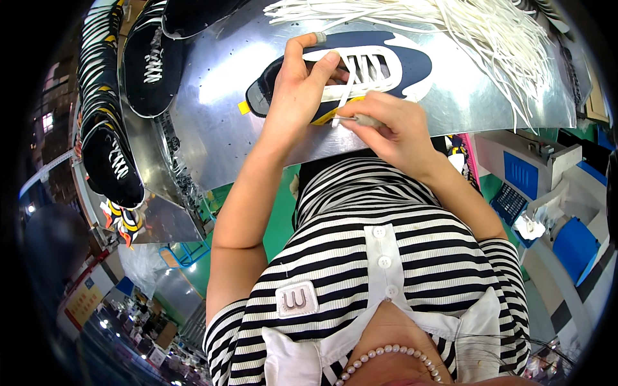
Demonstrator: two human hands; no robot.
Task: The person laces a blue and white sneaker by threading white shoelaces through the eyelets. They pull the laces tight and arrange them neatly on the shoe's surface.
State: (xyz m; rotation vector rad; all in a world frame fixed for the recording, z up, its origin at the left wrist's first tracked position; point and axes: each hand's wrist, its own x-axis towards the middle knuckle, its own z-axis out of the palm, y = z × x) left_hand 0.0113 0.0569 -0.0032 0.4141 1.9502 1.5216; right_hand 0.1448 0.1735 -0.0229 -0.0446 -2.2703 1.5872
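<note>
The left forearm (254, 183) is bared below a short sleeve and extended over the near edge of the table (219, 138), with the elbow slightly bent. The left hand (299, 90) is held farther in from that edge, back upward; its index finger (301, 46) is crooked, the tip capped in pale grey, while the thumb (325, 66) is angled rightward and the other fingers are partly hidden. The right forearm (458, 183) is slanted inward, and the right hand (405, 128) is curled above the near edge, thumb and forefinger drawn together, pointed leftward.
</note>
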